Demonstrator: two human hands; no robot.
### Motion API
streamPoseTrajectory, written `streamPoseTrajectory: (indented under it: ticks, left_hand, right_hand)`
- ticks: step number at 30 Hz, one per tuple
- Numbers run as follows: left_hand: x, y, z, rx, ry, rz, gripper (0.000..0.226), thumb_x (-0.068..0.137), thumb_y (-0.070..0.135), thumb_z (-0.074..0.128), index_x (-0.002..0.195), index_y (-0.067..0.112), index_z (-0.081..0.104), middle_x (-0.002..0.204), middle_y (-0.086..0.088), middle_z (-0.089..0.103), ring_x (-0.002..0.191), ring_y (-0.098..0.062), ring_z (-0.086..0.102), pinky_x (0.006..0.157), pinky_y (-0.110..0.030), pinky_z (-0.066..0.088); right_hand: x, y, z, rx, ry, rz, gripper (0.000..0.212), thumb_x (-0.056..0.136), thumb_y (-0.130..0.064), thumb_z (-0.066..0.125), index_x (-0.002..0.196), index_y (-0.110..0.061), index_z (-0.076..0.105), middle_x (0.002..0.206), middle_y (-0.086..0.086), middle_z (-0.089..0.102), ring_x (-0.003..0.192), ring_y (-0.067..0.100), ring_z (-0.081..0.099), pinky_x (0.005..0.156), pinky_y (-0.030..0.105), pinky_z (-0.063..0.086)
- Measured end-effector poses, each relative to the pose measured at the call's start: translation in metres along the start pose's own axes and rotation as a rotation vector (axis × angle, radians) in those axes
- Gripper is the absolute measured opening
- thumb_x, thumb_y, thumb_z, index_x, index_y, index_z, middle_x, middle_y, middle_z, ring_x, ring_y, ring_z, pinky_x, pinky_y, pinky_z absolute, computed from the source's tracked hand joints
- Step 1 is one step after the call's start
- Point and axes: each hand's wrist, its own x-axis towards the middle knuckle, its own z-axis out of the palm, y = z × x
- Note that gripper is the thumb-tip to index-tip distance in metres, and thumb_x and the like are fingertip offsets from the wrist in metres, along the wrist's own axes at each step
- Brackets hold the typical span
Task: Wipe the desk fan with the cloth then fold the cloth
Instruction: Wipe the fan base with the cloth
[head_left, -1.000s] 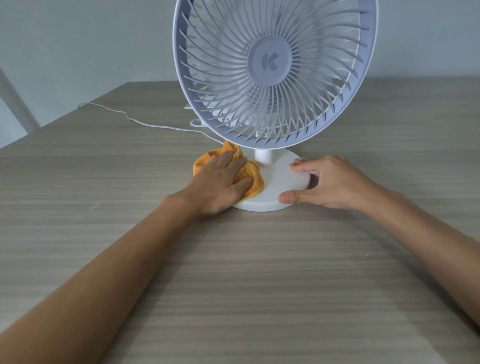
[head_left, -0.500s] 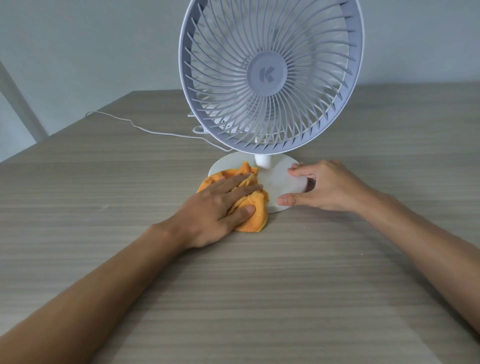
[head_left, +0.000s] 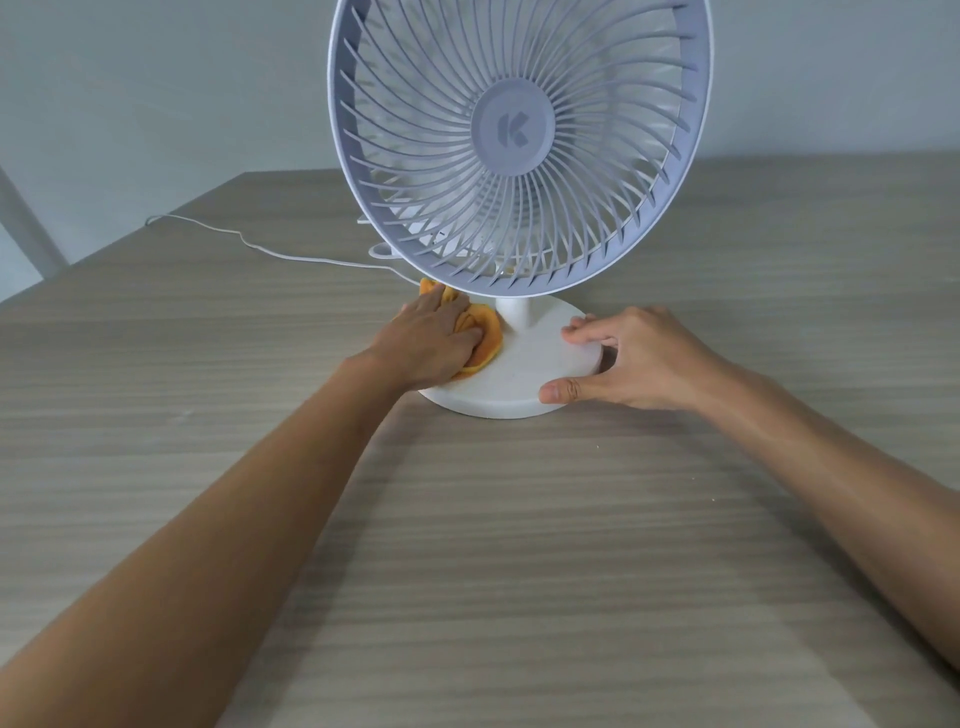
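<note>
One desk fan (head_left: 519, 150), one orange cloth (head_left: 485, 338), one white cable (head_left: 270, 249), two bare hands, all on a wood-grain table (head_left: 519, 545). Only writing: a "K" logo on the grille hub (head_left: 514, 129). Left hand (head_left: 431, 343) lies flat, fingers together, pressing the bunched cloth onto the round base (head_left: 519, 374) at its 9 o'clock side. Right hand (head_left: 634, 364) is spread, thumb and fingers bracing the base rim at 3 to 5 o'clock. Cable runs off toward 10 o'clock.
</note>
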Motion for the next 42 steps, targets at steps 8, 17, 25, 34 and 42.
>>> streamPoseTrajectory:
  ticks: [8, 17, 25, 34, 42]
  left_hand:
    - [-0.023, 0.012, 0.012, 0.084, -0.034, 0.104, 0.071, 0.093, 0.057, 0.023, 0.155, 0.022, 0.014, 0.164, -0.003, 0.001, 0.151, -0.014, -0.006, 0.121, -0.035, -0.004]
    - [-0.063, 0.012, 0.011, 0.074, 0.030, 0.218, 0.065, 0.095, 0.060, 0.029, 0.153, 0.034, 0.017, 0.164, 0.003, 0.005, 0.151, -0.012, 0.000, 0.120, -0.030, -0.003]
    - [-0.087, 0.003, 0.000, 0.089, 0.154, 0.229, 0.052, 0.095, 0.050, 0.033, 0.142, 0.031, 0.045, 0.156, 0.009, 0.035, 0.140, -0.017, 0.038, 0.108, -0.038, 0.037]
    - [-0.086, 0.035, 0.020, -0.180, 0.433, 0.233, 0.032, 0.090, 0.037, 0.058, 0.120, 0.032, 0.065, 0.123, 0.009, 0.067, 0.115, -0.017, 0.060, 0.091, -0.030, 0.044]
    - [-0.071, 0.080, 0.028, -0.188, 0.223, 0.332, 0.067, 0.080, 0.047, 0.072, 0.140, 0.029, 0.047, 0.139, -0.002, 0.053, 0.129, -0.025, 0.048, 0.108, -0.038, 0.037]
  right_hand:
    - [-0.002, 0.000, 0.000, 0.029, -0.008, 0.008, 0.102, 0.046, -0.072, 0.076, 0.131, -0.019, 0.061, 0.144, -0.009, 0.051, 0.133, 0.006, 0.046, 0.114, 0.021, 0.029]
    - [-0.003, 0.002, -0.005, 0.060, -0.051, 0.022, 0.107, 0.041, -0.076, 0.075, 0.131, -0.021, 0.060, 0.145, -0.013, 0.050, 0.133, 0.002, 0.045, 0.115, 0.023, 0.030]
    - [-0.011, 0.002, 0.000, 0.056, -0.022, -0.001, 0.092, 0.057, -0.068, 0.076, 0.134, -0.022, 0.057, 0.151, -0.007, 0.042, 0.138, 0.004, 0.039, 0.103, 0.014, 0.026]
    - [-0.027, 0.001, -0.017, 0.407, 0.179, 0.082, 0.032, 0.075, -0.053, 0.071, 0.099, -0.032, 0.076, 0.100, -0.020, 0.075, 0.100, -0.007, 0.065, 0.100, 0.031, 0.050]
    - [-0.043, 0.002, -0.019, 0.394, 0.368, 0.070, 0.013, 0.086, -0.035, 0.067, 0.083, -0.025, 0.076, 0.078, -0.011, 0.076, 0.080, -0.003, 0.069, 0.079, 0.009, 0.050]
